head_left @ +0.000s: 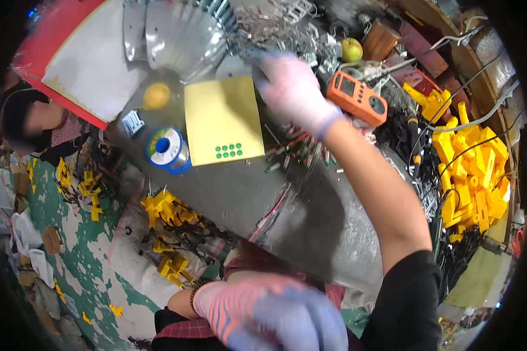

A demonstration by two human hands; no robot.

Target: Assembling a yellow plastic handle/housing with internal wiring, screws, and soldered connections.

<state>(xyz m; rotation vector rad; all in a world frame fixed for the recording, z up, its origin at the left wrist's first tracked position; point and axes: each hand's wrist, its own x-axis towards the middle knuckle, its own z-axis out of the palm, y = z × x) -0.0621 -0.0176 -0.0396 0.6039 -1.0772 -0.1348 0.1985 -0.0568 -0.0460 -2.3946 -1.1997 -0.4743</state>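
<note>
My right hand (294, 90), in a pale knit glove with a blue cuff, reaches across the grey table to the far pile of small metal parts (310, 38). Its fingertips are blurred and partly lost against the pile, so any grip is hidden. Close to my body, my left hand (272, 313) wears a striped, bluish glove. Motion smears its fingers, and I cannot make out anything in it. A yellow sheet (221, 117) with several green dots lies left of my right hand. Thin wires with red and green parts (301, 149) are scattered below that hand.
An orange socket meter (357, 98) lies right of my right hand, near a green apple (351, 50). Yellow plastic parts (474, 169) heap at the right. A blue-rimmed solder spool (168, 150) and a round yellow object (156, 95) sit left. Another person (38, 120) is at far left.
</note>
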